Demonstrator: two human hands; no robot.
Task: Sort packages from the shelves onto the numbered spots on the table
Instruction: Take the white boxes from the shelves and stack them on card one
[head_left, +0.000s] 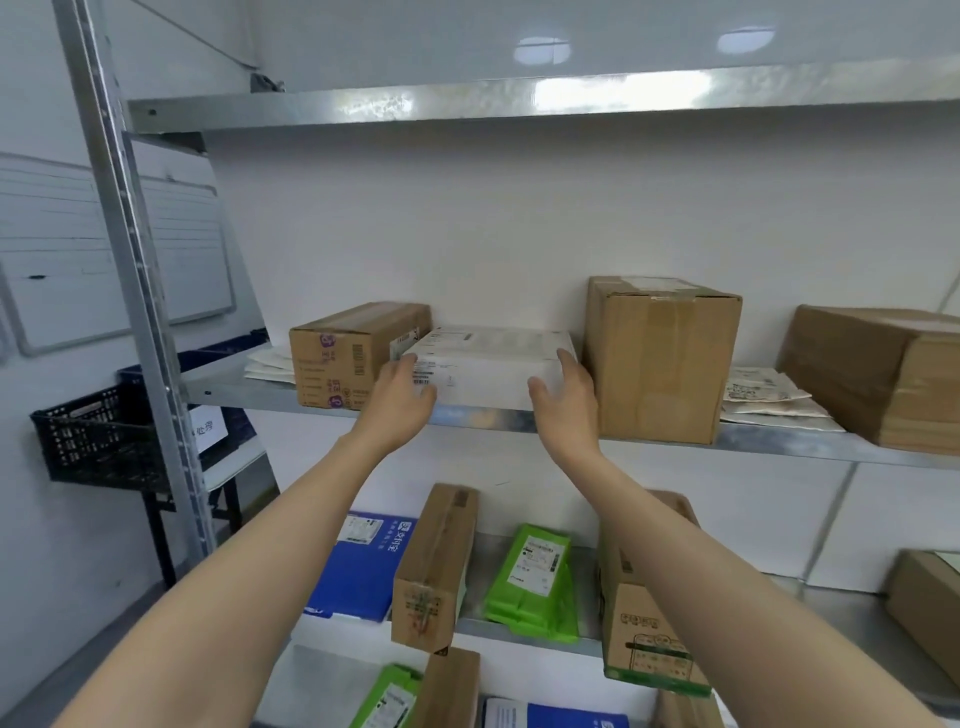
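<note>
A flat white package (488, 364) with printed labels lies on the middle metal shelf (483, 418), between a brown carton with purple print (343, 358) and a tall brown carton (654, 364). My left hand (402, 397) reaches up to its front left corner, fingers fairly straight and thumb in front of the box face. My right hand (566, 395) is at its front right corner, fingers extended along the right side and thumb across the front. Both hands touch or nearly touch the package. The numbered table is out of view.
White mailers (763, 389) and a wide brown carton (878, 374) lie further right on the same shelf. The shelf below holds a blue package (363, 566), a long brown box (436, 566), a green mailer (535, 577) and a green-printed carton (649, 639). A black crate (98, 436) sits beyond the steel upright (140, 291).
</note>
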